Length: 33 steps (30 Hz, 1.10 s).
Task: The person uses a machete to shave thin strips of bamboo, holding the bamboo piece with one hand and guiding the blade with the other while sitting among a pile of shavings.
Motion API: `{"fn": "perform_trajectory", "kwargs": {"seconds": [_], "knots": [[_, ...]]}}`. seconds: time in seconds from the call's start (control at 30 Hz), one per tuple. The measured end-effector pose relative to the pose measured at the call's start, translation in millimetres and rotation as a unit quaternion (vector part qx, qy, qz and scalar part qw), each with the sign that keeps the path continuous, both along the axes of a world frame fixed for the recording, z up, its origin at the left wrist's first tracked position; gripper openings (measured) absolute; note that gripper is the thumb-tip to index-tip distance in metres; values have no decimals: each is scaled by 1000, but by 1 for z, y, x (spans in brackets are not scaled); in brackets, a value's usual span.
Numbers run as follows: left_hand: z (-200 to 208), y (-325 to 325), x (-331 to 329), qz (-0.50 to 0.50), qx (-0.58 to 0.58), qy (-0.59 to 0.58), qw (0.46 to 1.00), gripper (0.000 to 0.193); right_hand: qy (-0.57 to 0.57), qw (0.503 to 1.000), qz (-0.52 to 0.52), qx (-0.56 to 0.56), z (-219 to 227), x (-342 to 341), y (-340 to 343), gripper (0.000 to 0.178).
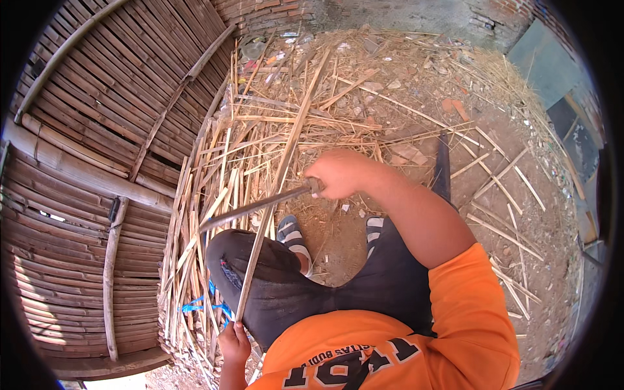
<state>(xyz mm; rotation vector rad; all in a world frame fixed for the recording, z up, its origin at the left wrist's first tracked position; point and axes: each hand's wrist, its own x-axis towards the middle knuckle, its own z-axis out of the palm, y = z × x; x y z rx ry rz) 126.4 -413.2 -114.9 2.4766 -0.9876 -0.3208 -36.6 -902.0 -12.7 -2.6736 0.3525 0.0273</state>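
My right hand (341, 174) is closed round the handle of a long-bladed knife (257, 206), a machete by its shape. Its dark blade points left, lying across a long bamboo strip (281, 172) above my left knee. At the strip's near end, my left hand (234, 342) grips it with thumb and fingers. From there the strip slants away over my thigh toward the far side of the yard. Whether the cutting edge touches the strip or only passes over it I cannot tell.
Many split bamboo strips (224, 188) lie heaped along the bamboo wall (97, 123) on the left. More loose strips (504, 195) are scattered on the dirt at right. Blue plastic (195, 305) lies near my left knee. A brick wall (416, 29) closes the far side.
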Motion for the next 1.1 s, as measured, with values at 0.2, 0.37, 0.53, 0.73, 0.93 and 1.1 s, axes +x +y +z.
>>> {"fn": "perform_trajectory", "kwargs": {"seconds": [0.2,0.37,0.53,0.73,0.93,1.1], "knots": [[3,-7,7,-21,-14,28,999,46,-121,975,-187,22,-20,-8,-46,37],[20,-7,0,-11,-3,50,999,46,1,998,16,-60,7,13,33,30],[0,3,3,-8,6,5,1000,43,-60,996,17,-57,8,0,16,21],[1,-3,2,-6,-9,9,1000,43,-142,968,-206,-3,-12,-13,-38,31],[13,-8,-5,-14,-6,-18,1000,43,3,998,22,-59,6,4,37,26],[3,-3,-2,-29,-16,-64,997,41,-24,1000,3,-6,6,-1,11,29]]}}
